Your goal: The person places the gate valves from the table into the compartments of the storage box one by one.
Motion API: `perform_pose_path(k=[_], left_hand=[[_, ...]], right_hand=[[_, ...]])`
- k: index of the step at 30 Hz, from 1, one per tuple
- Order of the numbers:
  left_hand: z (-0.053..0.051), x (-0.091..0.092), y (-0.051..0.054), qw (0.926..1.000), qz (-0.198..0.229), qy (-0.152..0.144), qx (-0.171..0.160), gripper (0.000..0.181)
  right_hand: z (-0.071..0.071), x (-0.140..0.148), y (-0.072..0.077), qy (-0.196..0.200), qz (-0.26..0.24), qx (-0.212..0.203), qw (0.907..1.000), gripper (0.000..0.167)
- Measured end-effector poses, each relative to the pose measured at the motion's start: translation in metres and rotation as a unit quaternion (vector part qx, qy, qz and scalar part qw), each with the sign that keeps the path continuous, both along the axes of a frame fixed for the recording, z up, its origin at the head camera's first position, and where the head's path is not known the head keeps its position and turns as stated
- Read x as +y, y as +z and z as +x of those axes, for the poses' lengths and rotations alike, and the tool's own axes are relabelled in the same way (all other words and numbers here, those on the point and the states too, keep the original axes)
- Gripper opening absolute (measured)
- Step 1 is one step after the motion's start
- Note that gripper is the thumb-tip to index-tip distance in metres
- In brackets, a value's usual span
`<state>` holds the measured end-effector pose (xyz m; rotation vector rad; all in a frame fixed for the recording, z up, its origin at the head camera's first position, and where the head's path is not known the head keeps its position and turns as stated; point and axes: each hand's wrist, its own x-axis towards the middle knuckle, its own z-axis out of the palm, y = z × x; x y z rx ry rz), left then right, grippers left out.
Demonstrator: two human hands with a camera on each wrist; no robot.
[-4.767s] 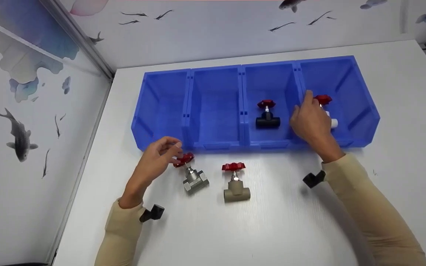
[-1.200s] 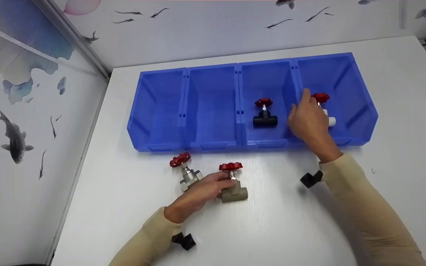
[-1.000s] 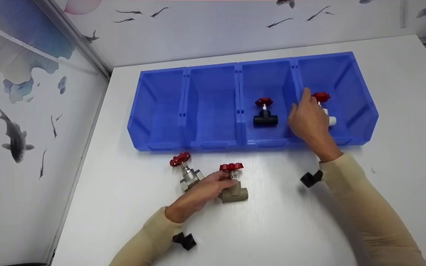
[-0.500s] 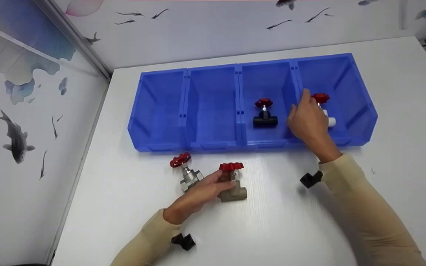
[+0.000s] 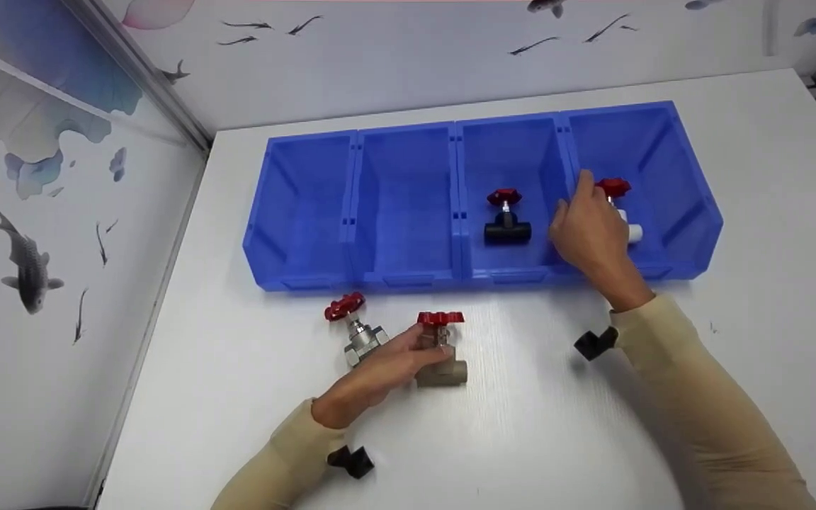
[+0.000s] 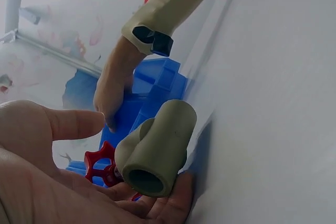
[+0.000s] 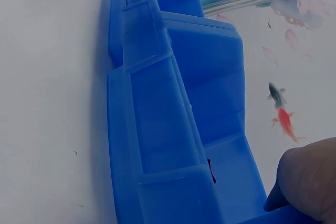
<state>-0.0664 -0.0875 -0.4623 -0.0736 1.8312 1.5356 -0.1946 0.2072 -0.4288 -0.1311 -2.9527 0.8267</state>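
Note:
A beige gate valve (image 5: 442, 373) with a red handwheel stands on the table, its body partly covered by my left hand (image 5: 387, 365). In the left wrist view the fingers curl behind the beige valve (image 6: 160, 145), while the thumb (image 6: 79, 124) shows a gap to it. A metal valve (image 5: 363, 340) with a red handwheel lies just left, partly behind the hand. My right hand (image 5: 590, 230) grips the divider between the two right-hand compartments of the blue storage bins (image 5: 511, 278). Beside it, a white valve (image 5: 635, 233) with a red handwheel is partly hidden.
A black valve (image 5: 507, 231) with a red handwheel sits in the third compartment from the left. The bins stand in a row near the back of the white table (image 5: 521, 439). Fish-patterned wall panels (image 5: 394, 64) rise behind and at left.
My left hand has moved from the metal valve's handwheel to the beige valve. The beige valve has shifted slightly left within the last second. My right hand stays at the divider.

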Motion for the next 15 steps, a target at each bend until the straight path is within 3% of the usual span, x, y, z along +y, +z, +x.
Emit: perform_pose_path(k=[7,10,15], left_hand=[[-0.0012,-0.0022,0.001,0.9999,0.011,0.002,0.004,0.084],[-0.001,-0.0031,0.0006,1.0,0.005,0.003,-0.001,0.097],[-0.0003,-0.0026,0.0003,0.9999,-0.01,-0.007,0.011,0.084]], right_hand=[[-0.0002,-0.0001,0.0005,0.0,0.0,-0.001,1.0,0.056],[-0.0002,-0.0004,0.0004,-0.003,0.004,0.002,1.0,0.056],[-0.0003,-0.0011,0.0003,-0.004,0.01,0.005,0.9999,0.057]])
